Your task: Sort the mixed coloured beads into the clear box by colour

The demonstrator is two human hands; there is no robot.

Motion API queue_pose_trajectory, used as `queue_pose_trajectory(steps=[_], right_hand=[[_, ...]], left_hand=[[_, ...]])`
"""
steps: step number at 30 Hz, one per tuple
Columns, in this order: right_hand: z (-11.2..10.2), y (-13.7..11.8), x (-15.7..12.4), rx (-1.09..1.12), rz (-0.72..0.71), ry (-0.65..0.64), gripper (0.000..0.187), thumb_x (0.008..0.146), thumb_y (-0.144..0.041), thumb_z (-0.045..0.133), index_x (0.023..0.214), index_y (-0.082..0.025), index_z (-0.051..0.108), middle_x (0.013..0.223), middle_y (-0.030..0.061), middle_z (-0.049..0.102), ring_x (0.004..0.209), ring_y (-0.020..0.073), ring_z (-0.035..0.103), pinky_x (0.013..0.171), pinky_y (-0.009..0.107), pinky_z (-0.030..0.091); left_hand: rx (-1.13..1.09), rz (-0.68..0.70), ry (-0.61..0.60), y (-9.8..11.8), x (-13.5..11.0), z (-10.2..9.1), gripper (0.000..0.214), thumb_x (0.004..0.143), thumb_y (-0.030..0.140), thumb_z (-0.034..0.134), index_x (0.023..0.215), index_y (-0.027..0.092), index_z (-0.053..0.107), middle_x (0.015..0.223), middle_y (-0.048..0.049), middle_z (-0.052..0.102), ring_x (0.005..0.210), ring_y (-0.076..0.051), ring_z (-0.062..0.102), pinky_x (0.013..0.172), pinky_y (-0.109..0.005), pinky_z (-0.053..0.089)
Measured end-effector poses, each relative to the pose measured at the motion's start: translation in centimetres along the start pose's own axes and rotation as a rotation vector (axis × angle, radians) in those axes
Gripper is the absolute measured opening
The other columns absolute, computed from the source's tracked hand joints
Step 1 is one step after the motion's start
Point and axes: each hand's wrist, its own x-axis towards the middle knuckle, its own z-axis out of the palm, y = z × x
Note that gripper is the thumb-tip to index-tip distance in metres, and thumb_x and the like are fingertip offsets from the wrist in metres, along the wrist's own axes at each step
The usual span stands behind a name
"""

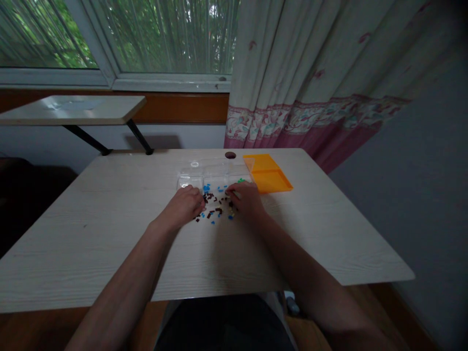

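A scatter of small dark brown and blue pieces (215, 208) lies on the pale wooden table (109, 234) between my hands. My left hand (186, 204) rests knuckles up at the left edge of the scatter, fingers curled under. My right hand (245, 197) sits at the right edge, fingers bent down onto the pieces; what they pinch is too small to make out. Just behind the hands stands a clear plastic compartment tray (204, 176) with a few blue pieces and a green piece (241, 180) near it.
An orange lid or shallow tray (268, 176) lies at the back right of the table, next to a round cable hole (230, 155). A second small table (73, 109) stands under the window. A curtain (310, 87) hangs at the right.
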Motion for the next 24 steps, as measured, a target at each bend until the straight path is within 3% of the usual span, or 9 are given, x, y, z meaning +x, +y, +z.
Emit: queue_pose_trajectory(steps=[3,10,17,24], right_hand=[[-0.2,0.1,0.1,0.01,0.029,0.044,0.014,0.089,-0.025,0.06,0.089,-0.02,0.073,0.09,0.0053,0.074,0.09,0.0218,0.062,0.085,0.034,0.039],[-0.2,0.4,0.6,0.008,0.017,0.102,0.022,0.091,-0.023,0.056,0.103,-0.021,0.074,0.097,0.0066,0.074,0.094,0.0223,0.06,0.086,0.034,0.039],[1.2,0.2,1.6,-0.052,0.001,0.071,0.026,0.093,-0.02,0.051,0.108,-0.021,0.073,0.105,0.0075,0.073,0.103,0.0219,0.057,0.092,0.035,0.035],[0.4,0.1,1.2,-0.049,-0.014,0.059,0.03,0.093,-0.018,0.051,0.115,-0.023,0.07,0.113,0.0068,0.072,0.108,0.0216,0.057,0.093,0.036,0.034]], left_hand=[[0.014,0.032,0.029,0.7,0.1,0.0,0.017,0.091,0.032,0.057,0.085,0.019,0.068,0.087,-0.0066,0.061,0.089,-0.023,0.051,0.077,-0.035,0.039],[-0.105,0.034,0.124,0.7,0.6,0.3,0.014,0.09,0.03,0.06,0.086,0.021,0.07,0.086,-0.0059,0.061,0.09,-0.022,0.051,0.08,-0.036,0.04],[-0.236,-0.198,0.464,-0.1,1.8,2.1,0.017,0.091,0.034,0.06,0.091,0.021,0.071,0.084,-0.0053,0.061,0.089,-0.022,0.052,0.084,-0.038,0.042],[-0.196,-0.287,0.566,-0.3,3.0,3.6,0.019,0.091,0.035,0.06,0.091,0.021,0.072,0.082,-0.0051,0.06,0.087,-0.023,0.051,0.083,-0.038,0.041]])
